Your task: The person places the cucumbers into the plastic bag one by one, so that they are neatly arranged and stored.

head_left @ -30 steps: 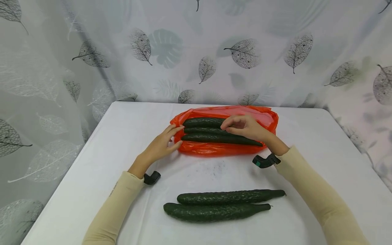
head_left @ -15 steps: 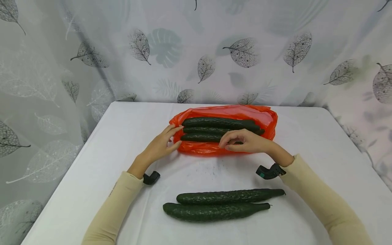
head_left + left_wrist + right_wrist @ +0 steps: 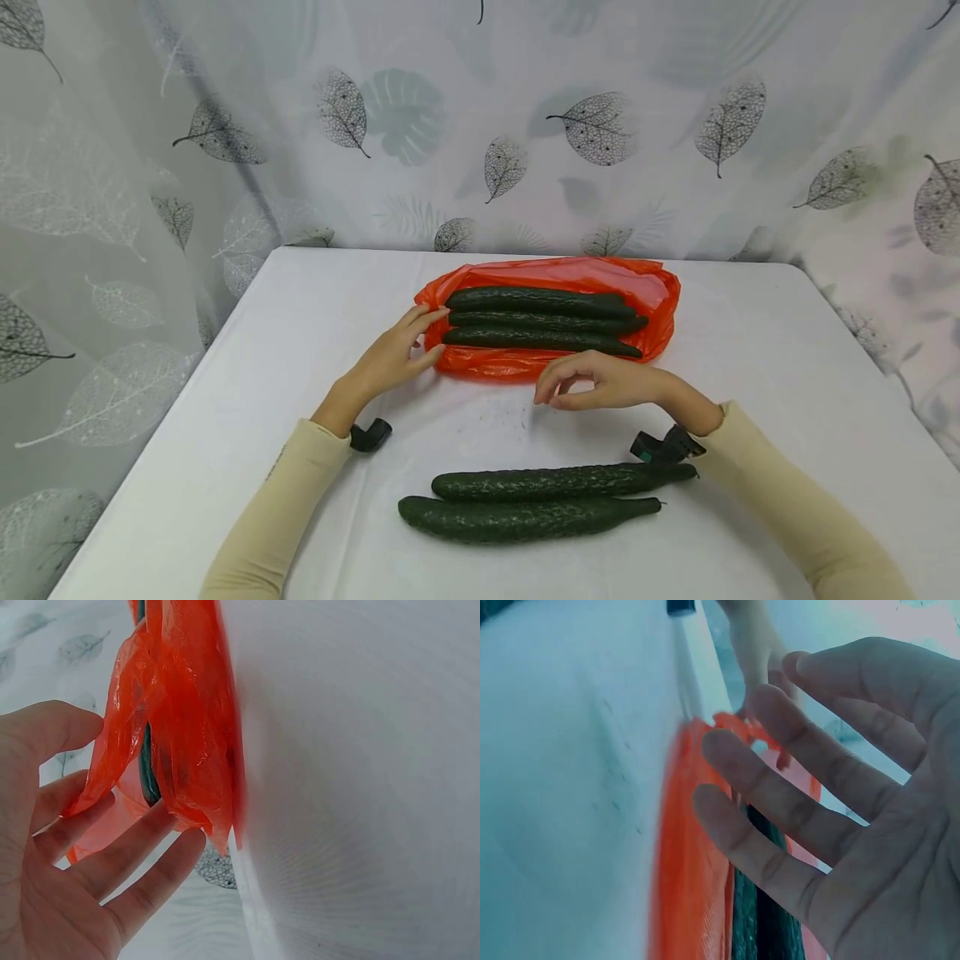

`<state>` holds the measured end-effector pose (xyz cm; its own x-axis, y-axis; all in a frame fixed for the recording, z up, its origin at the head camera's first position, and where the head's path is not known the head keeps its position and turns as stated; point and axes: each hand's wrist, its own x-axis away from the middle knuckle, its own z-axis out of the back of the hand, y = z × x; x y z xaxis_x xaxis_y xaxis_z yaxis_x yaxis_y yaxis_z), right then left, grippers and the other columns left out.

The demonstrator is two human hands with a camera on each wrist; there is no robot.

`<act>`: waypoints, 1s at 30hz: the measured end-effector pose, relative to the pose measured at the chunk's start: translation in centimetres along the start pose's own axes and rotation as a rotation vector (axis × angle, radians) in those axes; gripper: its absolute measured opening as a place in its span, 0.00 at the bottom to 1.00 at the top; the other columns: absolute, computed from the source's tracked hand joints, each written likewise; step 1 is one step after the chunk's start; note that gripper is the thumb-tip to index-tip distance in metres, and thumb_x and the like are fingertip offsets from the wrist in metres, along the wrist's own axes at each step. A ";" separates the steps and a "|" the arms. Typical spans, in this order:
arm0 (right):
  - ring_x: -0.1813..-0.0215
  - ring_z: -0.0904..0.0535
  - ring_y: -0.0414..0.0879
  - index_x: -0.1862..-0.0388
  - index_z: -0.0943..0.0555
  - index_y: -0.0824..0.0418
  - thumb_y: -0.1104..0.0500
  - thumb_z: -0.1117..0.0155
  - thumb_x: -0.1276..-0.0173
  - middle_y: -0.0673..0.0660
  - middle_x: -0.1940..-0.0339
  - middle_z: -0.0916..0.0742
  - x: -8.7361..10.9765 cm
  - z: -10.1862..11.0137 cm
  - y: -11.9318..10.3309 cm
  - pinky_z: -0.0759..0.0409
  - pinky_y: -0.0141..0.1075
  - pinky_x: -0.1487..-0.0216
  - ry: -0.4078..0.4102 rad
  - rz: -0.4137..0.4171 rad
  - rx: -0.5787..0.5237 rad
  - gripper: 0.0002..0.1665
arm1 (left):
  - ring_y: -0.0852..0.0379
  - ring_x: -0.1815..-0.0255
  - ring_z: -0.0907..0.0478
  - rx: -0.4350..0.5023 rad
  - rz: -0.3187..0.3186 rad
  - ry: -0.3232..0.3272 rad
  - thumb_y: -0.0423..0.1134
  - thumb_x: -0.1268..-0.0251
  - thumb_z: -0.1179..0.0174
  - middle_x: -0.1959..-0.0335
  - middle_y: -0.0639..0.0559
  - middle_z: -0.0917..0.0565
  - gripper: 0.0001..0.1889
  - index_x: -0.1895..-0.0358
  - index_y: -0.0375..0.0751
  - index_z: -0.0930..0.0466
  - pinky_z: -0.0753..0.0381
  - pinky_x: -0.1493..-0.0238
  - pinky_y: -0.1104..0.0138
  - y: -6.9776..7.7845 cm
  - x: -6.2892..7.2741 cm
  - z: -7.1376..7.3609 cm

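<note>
A red-orange plastic bag (image 3: pixel 487 367) lies at the back of the table with its mouth spread wide. Inside it, side by side, are a back cucumber (image 3: pixel 540 301), a middle cucumber (image 3: pixel 543 321) and a front cucumber (image 3: pixel 536 338). My left hand (image 3: pixel 386 357) touches the bag's left end, fingers spread; in the left wrist view the thin plastic (image 3: pixel 191 727) hangs against thumb and fingers. My right hand (image 3: pixel 607 381) hovers just in front of the bag, holding nothing, its fingers loosely bent and apart in the right wrist view.
Two more cucumbers lie near the front of the table: a straighter cucumber (image 3: pixel 555 482) and a slightly curved cucumber (image 3: pixel 517 521). A white cloth covers the table (image 3: pixel 787 350). Behind stands a leaf-patterned curtain (image 3: pixel 450 117).
My right hand has moved from over the cucumbers in the bag toward me, to the front of the bag, uncovering all three. My left hand has stayed at the bag's left end.
</note>
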<state>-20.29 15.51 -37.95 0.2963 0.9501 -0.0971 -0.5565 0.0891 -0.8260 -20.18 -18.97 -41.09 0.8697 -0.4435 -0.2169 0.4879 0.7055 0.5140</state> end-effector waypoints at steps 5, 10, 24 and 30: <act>0.51 0.21 0.42 0.49 0.19 0.63 0.62 0.42 0.27 0.60 0.52 0.15 0.4 -1.0 -0.4 0.18 0.39 0.49 -0.053 -0.001 0.002 0.11 | 0.47 0.57 0.20 -0.001 -0.004 -0.007 0.42 0.31 0.41 0.29 0.39 0.36 0.30 0.28 0.41 0.36 0.18 0.51 0.56 0.0 -0.1 -0.1; 0.51 0.21 0.42 0.49 0.18 0.61 0.59 0.41 0.27 0.58 0.52 0.15 0.7 -1.8 -0.8 0.18 0.38 0.50 -0.088 -0.048 -0.012 0.12 | 0.47 0.57 0.20 0.000 -0.002 -0.009 0.42 0.31 0.41 0.29 0.39 0.37 0.30 0.28 0.41 0.36 0.18 0.51 0.55 0.1 -0.1 -0.2; 0.59 0.25 0.47 0.43 0.22 0.58 0.56 0.37 0.29 0.56 0.51 0.20 1.3 -4.5 -1.2 0.21 0.32 0.63 -0.182 -0.003 0.000 0.17 | 0.46 0.56 0.19 -0.008 0.031 -0.032 0.42 0.31 0.41 0.28 0.38 0.38 0.30 0.28 0.41 0.36 0.19 0.51 0.53 0.2 0.0 0.0; 0.55 0.24 0.40 0.40 0.24 0.57 0.55 0.37 0.29 0.52 0.48 0.20 1.1 -5.0 -1.1 0.20 0.31 0.59 -0.233 -0.060 -0.027 0.20 | 0.46 0.58 0.19 -0.010 0.004 -0.012 0.41 0.32 0.40 0.29 0.36 0.37 0.30 0.29 0.40 0.35 0.18 0.53 0.53 -0.1 0.0 -0.1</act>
<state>-15.44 14.96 -39.93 0.1392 0.9870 0.0806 -0.5215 0.1423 -0.8413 -20.17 -18.99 -41.18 0.8708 -0.4471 -0.2044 0.4850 0.7129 0.5065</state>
